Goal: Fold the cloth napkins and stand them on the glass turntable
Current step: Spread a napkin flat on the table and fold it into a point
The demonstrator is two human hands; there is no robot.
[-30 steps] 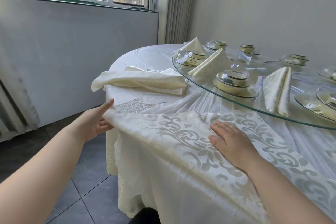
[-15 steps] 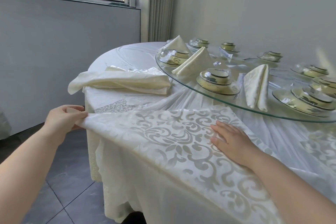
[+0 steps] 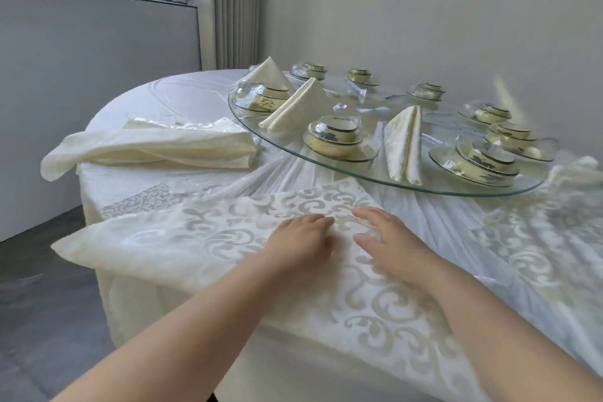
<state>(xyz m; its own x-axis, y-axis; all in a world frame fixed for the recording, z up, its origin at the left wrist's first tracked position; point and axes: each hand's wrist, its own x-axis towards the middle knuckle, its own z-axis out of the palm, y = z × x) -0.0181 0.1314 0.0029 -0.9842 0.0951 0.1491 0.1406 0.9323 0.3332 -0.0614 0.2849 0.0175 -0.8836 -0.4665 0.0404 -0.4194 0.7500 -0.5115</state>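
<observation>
A cream patterned napkin lies spread flat over the near edge of the round table, its left corner hanging past the edge. My left hand and my right hand rest palm-down side by side on its middle, fingers flat, gripping nothing. The glass turntable sits beyond them. Three folded napkins stand on it: one near the front, one to the left, one at the far left rim.
A pile of unfolded cream napkins lies on the white tablecloth to the left. Several wrapped bowl-and-plate sets ring the turntable. The table edge drops to dark floor tiles on the left. A grey wall lies behind.
My left hand let go of the napkin's left corner and moved right onto the cloth beside my right hand. The napkin now lies flatter.
</observation>
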